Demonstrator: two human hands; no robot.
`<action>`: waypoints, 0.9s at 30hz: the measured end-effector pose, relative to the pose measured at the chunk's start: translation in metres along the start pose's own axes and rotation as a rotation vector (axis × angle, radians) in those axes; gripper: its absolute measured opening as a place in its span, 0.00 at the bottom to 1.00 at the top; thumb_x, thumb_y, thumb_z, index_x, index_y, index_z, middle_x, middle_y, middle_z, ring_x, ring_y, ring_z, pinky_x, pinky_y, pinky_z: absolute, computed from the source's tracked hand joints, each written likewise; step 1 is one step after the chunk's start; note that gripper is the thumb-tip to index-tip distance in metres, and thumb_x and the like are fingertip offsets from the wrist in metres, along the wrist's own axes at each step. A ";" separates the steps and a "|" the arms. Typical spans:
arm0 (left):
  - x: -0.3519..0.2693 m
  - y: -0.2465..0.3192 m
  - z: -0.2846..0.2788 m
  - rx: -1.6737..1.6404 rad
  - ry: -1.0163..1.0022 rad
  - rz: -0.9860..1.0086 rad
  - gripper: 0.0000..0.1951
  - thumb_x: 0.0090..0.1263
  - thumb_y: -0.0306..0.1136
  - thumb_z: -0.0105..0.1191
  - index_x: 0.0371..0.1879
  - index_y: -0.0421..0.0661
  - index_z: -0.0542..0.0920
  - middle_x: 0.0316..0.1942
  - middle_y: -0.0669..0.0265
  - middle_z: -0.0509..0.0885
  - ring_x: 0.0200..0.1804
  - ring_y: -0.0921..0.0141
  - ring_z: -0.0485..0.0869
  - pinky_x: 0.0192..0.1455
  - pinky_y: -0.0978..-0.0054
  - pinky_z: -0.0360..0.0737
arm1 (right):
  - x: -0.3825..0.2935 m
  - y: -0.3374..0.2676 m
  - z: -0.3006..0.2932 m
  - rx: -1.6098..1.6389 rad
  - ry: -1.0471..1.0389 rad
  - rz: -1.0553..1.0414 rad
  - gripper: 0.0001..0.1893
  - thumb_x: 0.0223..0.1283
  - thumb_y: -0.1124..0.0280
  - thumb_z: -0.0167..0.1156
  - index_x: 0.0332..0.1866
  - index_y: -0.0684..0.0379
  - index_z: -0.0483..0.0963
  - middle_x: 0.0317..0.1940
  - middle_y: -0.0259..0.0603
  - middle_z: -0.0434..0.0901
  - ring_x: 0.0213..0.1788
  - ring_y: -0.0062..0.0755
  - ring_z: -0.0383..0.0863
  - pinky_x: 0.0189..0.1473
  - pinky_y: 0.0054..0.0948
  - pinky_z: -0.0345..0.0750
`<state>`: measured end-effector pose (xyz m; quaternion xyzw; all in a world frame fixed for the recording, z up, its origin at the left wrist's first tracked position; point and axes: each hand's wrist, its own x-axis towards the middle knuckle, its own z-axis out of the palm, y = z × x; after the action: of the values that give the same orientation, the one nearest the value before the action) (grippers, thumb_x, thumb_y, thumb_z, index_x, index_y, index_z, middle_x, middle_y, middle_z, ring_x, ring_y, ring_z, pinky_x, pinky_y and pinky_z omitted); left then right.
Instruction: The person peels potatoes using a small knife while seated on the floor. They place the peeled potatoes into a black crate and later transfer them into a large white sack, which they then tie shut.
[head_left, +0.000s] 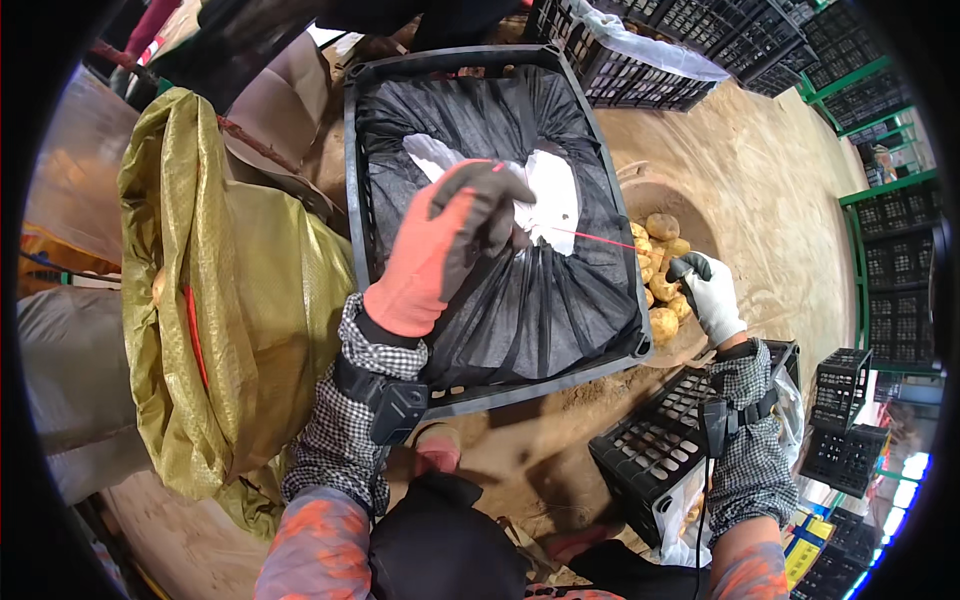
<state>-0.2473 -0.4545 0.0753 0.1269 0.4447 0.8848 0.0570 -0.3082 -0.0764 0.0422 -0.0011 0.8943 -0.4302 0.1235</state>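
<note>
A black plastic crate (360, 247) stands before me, covered by a black plastic liner (525, 322) gathered at its middle. White plastic ends (553, 196) stick out of the gathers. Above them is my left hand (457, 232) in a coral and grey glove, fingers curled at the knot; how firmly they grip cannot be seen. A thin red string (615, 241) runs from the gathered liner to my right hand (706, 295), gloved in white and grey, which pinches its end past the crate's right rim. Potatoes (663, 324) lie in a round container below, near that hand.
A yellow woven sack (255, 300) stands close on the left. Another black crate (645, 442) with clear liner is at the lower right. Lined crates (637, 71) stand at the top right, and green racks (859, 277) hold crates at the far right.
</note>
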 end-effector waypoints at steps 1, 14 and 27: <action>0.003 -0.006 -0.001 0.172 0.076 -0.112 0.15 0.75 0.34 0.53 0.55 0.38 0.78 0.35 0.72 0.78 0.37 0.81 0.75 0.42 0.83 0.71 | -0.002 -0.005 -0.004 0.076 0.020 0.080 0.10 0.67 0.67 0.64 0.36 0.65 0.81 0.26 0.29 0.81 0.28 0.15 0.74 0.32 0.21 0.71; 0.007 -0.057 -0.016 0.760 0.015 -0.148 0.12 0.77 0.32 0.50 0.51 0.38 0.79 0.43 0.68 0.84 0.44 0.73 0.81 0.49 0.75 0.77 | -0.039 -0.209 0.020 0.526 -0.500 -0.710 0.21 0.63 0.66 0.60 0.56 0.70 0.77 0.52 0.43 0.82 0.54 0.30 0.81 0.59 0.29 0.74; 0.006 -0.044 -0.028 0.340 -0.027 -0.278 0.19 0.82 0.46 0.45 0.49 0.40 0.78 0.37 0.66 0.84 0.34 0.78 0.79 0.39 0.79 0.76 | 0.015 -0.123 0.112 0.055 -0.263 -0.482 0.07 0.56 0.73 0.63 0.37 0.64 0.78 0.34 0.46 0.79 0.38 0.44 0.80 0.44 0.35 0.76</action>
<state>-0.2616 -0.4492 0.0251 0.0842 0.5997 0.7791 0.1622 -0.3107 -0.2417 0.0664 -0.2661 0.8326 -0.4673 0.1325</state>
